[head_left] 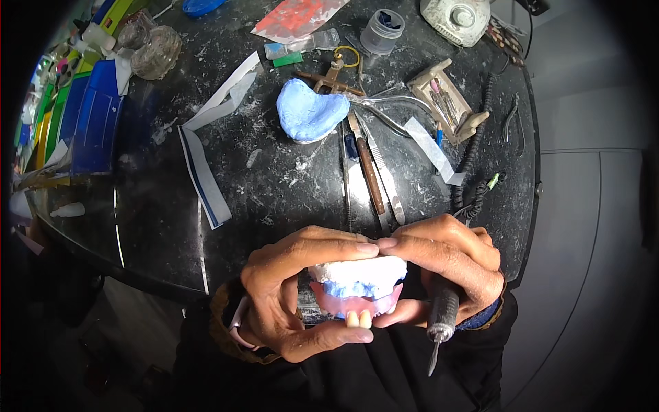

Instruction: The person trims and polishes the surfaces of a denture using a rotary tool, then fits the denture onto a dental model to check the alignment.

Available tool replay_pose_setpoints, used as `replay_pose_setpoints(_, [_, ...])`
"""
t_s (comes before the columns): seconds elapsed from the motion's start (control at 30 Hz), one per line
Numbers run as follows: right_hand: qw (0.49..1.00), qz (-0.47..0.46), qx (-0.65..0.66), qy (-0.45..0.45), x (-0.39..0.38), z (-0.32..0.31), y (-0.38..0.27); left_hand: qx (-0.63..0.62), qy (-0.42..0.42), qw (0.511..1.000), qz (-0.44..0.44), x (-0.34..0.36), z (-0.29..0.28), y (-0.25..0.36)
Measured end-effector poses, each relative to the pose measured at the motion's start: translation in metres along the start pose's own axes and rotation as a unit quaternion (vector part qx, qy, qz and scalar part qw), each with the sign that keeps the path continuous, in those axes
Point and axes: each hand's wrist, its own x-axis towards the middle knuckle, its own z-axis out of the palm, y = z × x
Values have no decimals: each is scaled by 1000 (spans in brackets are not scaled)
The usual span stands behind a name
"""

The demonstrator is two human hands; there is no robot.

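Holding dental model [360, 278], handpiece [443, 312], hands [269, 278] over table edge [147, 276], open tabletop [158, 213] leftward

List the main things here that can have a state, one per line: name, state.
White-and-blue model: gripped by left fingers and right fingers
Pink denture: against model, teeth showing
Handpiece: tip fitted; spinning unclear
Long paper strip: creased
Clear jar: blue pieces inside
Benchtop: littered with debris

Dead ahead of the left hand [271, 275] and right hand [456, 261], it's blocked — a wooden-handled tool [367, 166] and slim metal tool [395, 204] lie right there. Leftward, there's the lane: dark tabletop [257, 199] between folded paper strip [200, 177] and blue cast [309, 112], white crumbs [252, 158] across it. Far right — coiled cord [470, 154] in the way.
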Motion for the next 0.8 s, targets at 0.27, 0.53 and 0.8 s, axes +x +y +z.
replay_pose_setpoints(0.27, [1000, 4, 4, -8, 3, -1, 0, 27, -17, 999, 36, 4, -3, -2])
replay_pose_setpoints(0.53, [1000, 2, -6, -15, 6, -6, -2, -25, 26, 999, 29, -3, 4, -3])
replay_pose_setpoints(0.8, [999, 24, 36, -14, 5, -4, -6, 113, 8, 986, 119, 3, 3, -1])
